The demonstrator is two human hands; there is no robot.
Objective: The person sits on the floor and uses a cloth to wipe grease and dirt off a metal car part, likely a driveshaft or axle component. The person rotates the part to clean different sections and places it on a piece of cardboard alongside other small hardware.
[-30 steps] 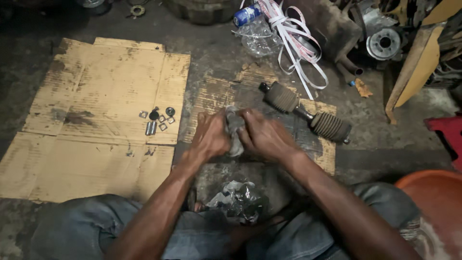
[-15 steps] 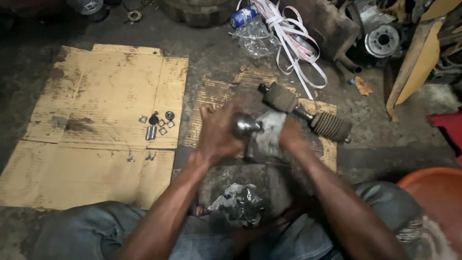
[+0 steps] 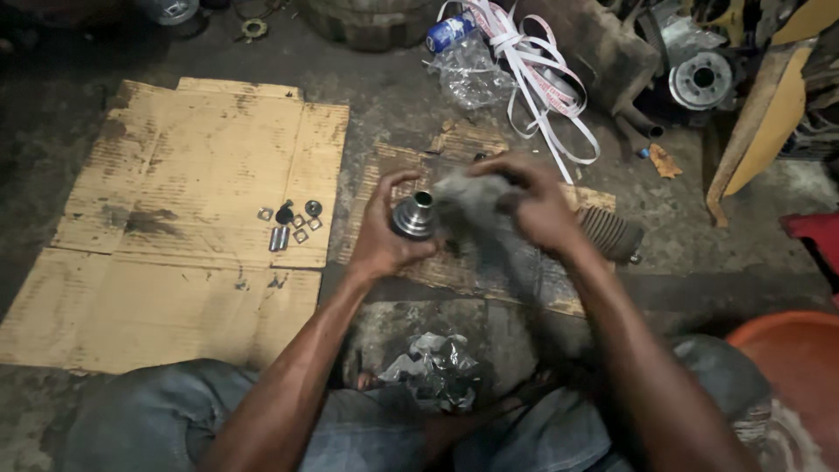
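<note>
Left hand: fingers closed around one metal joint housing. Right hand: fingers clamped on one grey rag, touching the housing. Six small fasteners lie left of the fingers on cardboard.

Round metal joint part held upright, grey rag touching it.

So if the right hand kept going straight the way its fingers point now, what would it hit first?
Most likely the metal joint part, held by the left hand; the right hand presses a grey rag toward it, though depth is unclear.
</note>
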